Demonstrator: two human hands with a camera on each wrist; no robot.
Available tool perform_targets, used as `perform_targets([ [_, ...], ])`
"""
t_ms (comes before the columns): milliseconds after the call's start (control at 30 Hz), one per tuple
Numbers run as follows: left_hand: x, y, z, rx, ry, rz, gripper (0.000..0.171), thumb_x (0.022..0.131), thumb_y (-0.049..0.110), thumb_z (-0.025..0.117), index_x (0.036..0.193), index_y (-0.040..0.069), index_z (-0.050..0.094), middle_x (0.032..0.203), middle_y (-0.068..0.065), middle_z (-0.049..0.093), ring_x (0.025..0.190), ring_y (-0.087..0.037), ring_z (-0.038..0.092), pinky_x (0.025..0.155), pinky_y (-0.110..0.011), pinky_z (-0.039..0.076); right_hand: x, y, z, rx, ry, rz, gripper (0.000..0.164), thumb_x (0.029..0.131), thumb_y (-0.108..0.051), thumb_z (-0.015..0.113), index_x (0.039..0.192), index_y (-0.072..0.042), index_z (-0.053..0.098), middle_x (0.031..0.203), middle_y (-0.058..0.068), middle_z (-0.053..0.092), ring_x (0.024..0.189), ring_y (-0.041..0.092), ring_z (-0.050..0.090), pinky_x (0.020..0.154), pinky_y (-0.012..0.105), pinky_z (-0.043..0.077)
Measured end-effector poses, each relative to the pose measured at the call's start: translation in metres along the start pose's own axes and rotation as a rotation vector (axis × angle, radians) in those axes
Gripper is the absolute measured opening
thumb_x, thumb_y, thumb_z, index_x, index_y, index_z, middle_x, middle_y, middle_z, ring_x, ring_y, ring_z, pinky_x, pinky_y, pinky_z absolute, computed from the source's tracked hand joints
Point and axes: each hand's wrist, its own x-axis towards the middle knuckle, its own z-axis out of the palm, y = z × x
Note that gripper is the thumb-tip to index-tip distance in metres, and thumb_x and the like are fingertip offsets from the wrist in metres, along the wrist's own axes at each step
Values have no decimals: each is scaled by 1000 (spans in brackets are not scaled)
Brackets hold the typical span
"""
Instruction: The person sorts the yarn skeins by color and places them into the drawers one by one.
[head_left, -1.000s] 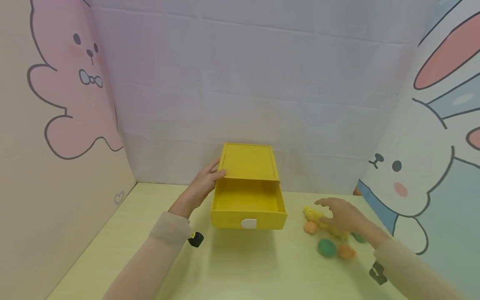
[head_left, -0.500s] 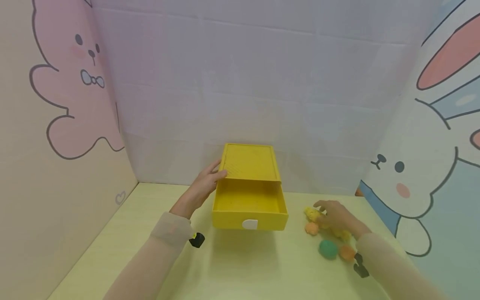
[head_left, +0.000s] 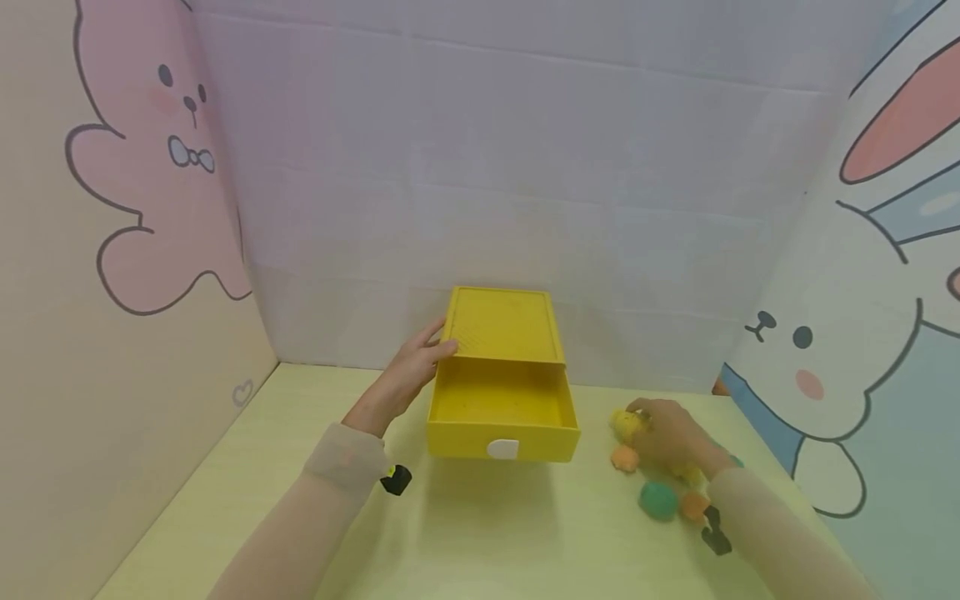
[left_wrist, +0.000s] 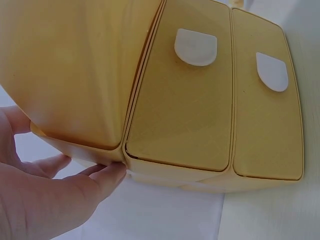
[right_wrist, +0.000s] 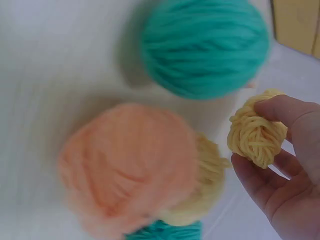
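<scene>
A yellow drawer cabinet (head_left: 506, 325) stands at the middle of the table, its top drawer (head_left: 459, 440) pulled out. Nothing lies in the part of the drawer that shows. My left hand (head_left: 405, 371) grips the cabinet's left side near the top, thumb over the upper edge. In the left wrist view, two lower drawers (left_wrist: 182, 110) are closed. At the right, my right hand (head_left: 675, 433) is among balls of yarn. The right wrist view shows it pinching a yellow yarn ball (right_wrist: 257, 132) between thumb and fingers.
Near the right hand lie a green yarn ball (head_left: 659, 502), an orange one (head_left: 693, 506) and a smaller orange one (head_left: 624, 458). Another yellow ball (right_wrist: 210, 185) is partly hidden behind the orange. A white cloth wall (head_left: 517, 208) closes off the back; printed panels stand at both sides.
My right hand has come down and left onto the yellow yarn, and its fingers have closed on a ball. The left hand stays on the cabinet.
</scene>
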Motion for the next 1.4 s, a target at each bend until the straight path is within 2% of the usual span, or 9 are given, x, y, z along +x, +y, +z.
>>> perform_targets([
  [167,-1,4,0,-4,-5,-5,72,110,31,58,172,27,21,174,-10,28,160,-33,27,130,-58,22,7,-22,-30,-64,107,-158,38,88,-3,78,124,5,71,117,24,74,105,46,70,89,61,59],
  [433,0,6,-2,-2,1,-2,72,110,31,58,172,27,21,174,-10,27,161,-33,26,130,-57,23,12,-95,-85,-27,197,-282,40,95,-7,75,134,0,69,128,21,72,110,41,70,89,58,60],
  [667,0,3,-1,-7,-2,0,72,110,31,58,172,28,21,174,-9,27,160,-33,27,130,-57,24,11,-162,-112,-11,248,-362,42,97,-12,75,137,-3,69,133,16,72,110,36,70,92,55,60],
  [767,-1,2,-1,-11,-4,-1,72,110,31,58,172,28,20,175,-9,27,161,-33,27,130,-57,23,12,-185,-112,-8,230,-400,43,96,-13,76,137,-5,69,134,14,72,111,34,70,92,53,60],
  [933,-1,0,-2,-17,-2,-10,72,110,31,58,172,29,20,174,-12,27,160,-34,27,130,-57,22,21,-217,-100,-47,196,-511,44,92,-13,80,134,-6,71,129,10,74,104,27,69,89,46,60],
  [1067,0,-2,-2,-18,-1,-18,72,111,32,58,172,30,20,174,-13,27,159,-34,28,130,-56,22,25,-238,-87,-66,126,-594,43,91,-14,83,132,-7,72,127,7,75,106,24,69,94,41,60],
  [1167,1,-2,-1,-13,-4,-20,72,110,32,58,172,30,20,174,-13,27,160,-34,28,130,-56,22,27,-250,-76,-52,64,-669,42,92,-12,83,132,-4,72,129,8,75,113,26,70,101,42,58],
  [1267,0,-1,0,-6,-10,-21,72,110,33,58,172,29,20,174,-13,27,160,-34,27,130,-57,21,31,-259,-65,-62,39,-740,41,92,-10,81,131,-2,72,128,10,75,116,27,71,103,42,58],
  [1400,-1,-1,0,-5,-18,-23,74,110,36,58,172,29,19,175,-13,25,161,-36,24,130,-58,19,37,-269,-51,-65,6,-772,38,91,-6,79,128,-2,73,125,8,76,112,24,72,102,39,58],
])
